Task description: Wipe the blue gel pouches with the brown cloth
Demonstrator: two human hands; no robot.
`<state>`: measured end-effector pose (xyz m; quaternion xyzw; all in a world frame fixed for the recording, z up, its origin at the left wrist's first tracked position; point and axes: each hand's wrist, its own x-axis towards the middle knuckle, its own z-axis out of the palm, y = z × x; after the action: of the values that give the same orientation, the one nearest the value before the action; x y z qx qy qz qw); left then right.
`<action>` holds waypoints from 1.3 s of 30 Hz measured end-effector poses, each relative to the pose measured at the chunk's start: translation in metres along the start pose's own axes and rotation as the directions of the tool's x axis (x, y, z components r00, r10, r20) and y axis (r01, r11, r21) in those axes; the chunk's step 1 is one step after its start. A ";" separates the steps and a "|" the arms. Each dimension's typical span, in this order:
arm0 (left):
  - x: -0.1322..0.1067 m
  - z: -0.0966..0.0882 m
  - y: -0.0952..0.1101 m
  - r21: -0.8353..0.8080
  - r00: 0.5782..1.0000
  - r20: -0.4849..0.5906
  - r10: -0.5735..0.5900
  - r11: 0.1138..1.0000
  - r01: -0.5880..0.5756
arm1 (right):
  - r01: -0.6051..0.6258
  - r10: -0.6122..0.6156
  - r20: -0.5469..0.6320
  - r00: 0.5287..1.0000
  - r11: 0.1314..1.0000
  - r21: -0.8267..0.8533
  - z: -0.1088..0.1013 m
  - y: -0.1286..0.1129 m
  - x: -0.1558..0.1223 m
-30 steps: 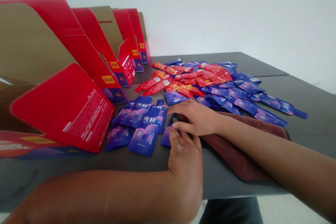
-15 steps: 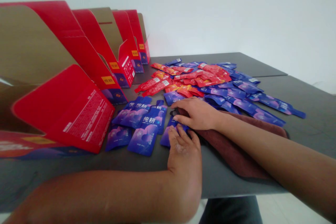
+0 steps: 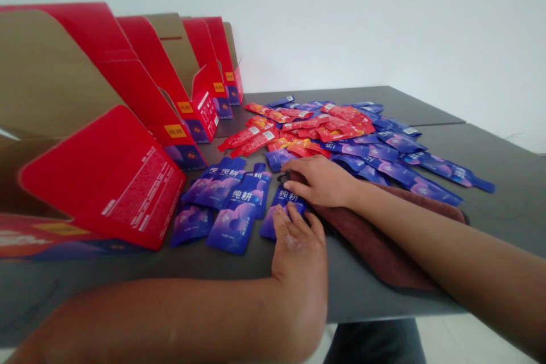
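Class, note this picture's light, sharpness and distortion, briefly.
Head view: soft light, no hard-edged shadows standing out; head view: large white lettering legible on the blue packet under the left hand, but small print on the near flap too soft to read; head view: apparent wide-angle stretch, enlarging the near box and left forearm towards the edges.

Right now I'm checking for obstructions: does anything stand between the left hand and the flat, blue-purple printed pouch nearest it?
Nothing visible does: the left hand's fingers lie on the flat, blue-purple printed pouch. The right hand is by its far end, not between them.
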<state>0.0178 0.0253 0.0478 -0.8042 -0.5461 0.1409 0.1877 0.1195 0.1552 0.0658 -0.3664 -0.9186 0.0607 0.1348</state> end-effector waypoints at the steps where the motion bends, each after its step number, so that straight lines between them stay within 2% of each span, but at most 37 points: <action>1: 0.000 -0.001 -0.001 0.007 1.000 0.003 0.003 1.000 -0.003 | 0.018 -0.018 0.002 1.000 1.000 0.006 0.000 -0.001 0.000; 6: 0.002 -0.004 -0.003 0.051 1.000 -0.011 -0.015 0.999 0.016 | 0.217 -0.225 0.062 0.972 0.969 0.120 -0.002 -0.014 -0.003; 8: 0.003 -0.005 -0.002 0.061 1.000 -0.002 -0.015 0.998 0.015 | 0.258 -0.269 0.060 0.961 0.955 0.146 -0.002 -0.017 -0.003; 10: 0.003 -0.005 -0.001 0.068 1.000 -0.010 -0.023 0.997 0.023 | 0.233 -0.241 0.052 0.969 0.963 0.135 -0.001 -0.016 -0.003; 12: 0.002 -0.004 -0.001 0.063 0.999 -0.023 -0.029 0.998 0.031 | 0.148 -0.152 0.037 0.988 0.985 0.090 0.000 -0.011 -0.002; 15: 0.001 -0.002 -0.001 0.028 1.000 0.001 -0.005 1.000 0.005 | 0.025 -0.025 0.004 1.000 1.000 0.007 0.001 -0.002 0.000; 17: 0.000 -0.002 -0.002 0.008 1.000 0.020 0.011 1.000 -0.011 | -0.010 0.010 -0.016 1.000 1.000 -0.017 0.001 0.001 0.000; 19: 0.000 -0.002 -0.002 0.006 1.000 0.021 0.011 1.000 -0.011 | 0.014 -0.014 -0.012 1.000 1.000 -0.003 0.001 0.000 0.000; 24: 0.001 -0.004 -0.002 0.034 1.000 -0.015 -0.013 0.999 0.014 | 0.225 -0.235 0.053 0.971 0.964 0.143 -0.002 -0.012 -0.003; 26: 0.002 -0.004 -0.002 0.026 1.000 -0.010 -0.018 0.999 0.019 | 0.263 -0.276 0.061 0.959 0.951 0.162 -0.002 -0.015 -0.003; 28: 0.002 -0.004 -0.002 0.016 1.000 -0.007 -0.018 1.000 0.019 | 0.228 -0.238 0.064 0.969 0.964 0.141 -0.001 -0.014 -0.002; 31: 0.002 -0.003 -0.001 0.000 1.000 -0.007 -0.015 1.000 0.015 | 0.084 -0.085 0.040 0.996 0.995 0.046 0.002 -0.009 -0.001; 34: 0.000 -0.001 0.000 0.000 1.000 -0.003 -0.013 1.000 0.013 | -0.030 0.030 -0.006 1.000 0.999 -0.036 0.004 -0.003 0.000; 36: -0.001 -0.001 0.000 0.010 1.000 -0.002 -0.009 1.000 0.009 | -0.031 0.030 -0.011 0.999 0.999 -0.039 0.004 -0.002 -0.001; 39: -0.001 -0.001 0.000 0.034 1.000 -0.018 -0.013 0.999 0.014 | 0.107 -0.107 0.013 0.994 0.993 0.051 0.003 -0.006 -0.002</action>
<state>0.0180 0.0244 0.0486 -0.7984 -0.5473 0.1419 0.2073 0.1164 0.1497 0.0642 -0.3126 -0.9362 0.0790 0.1399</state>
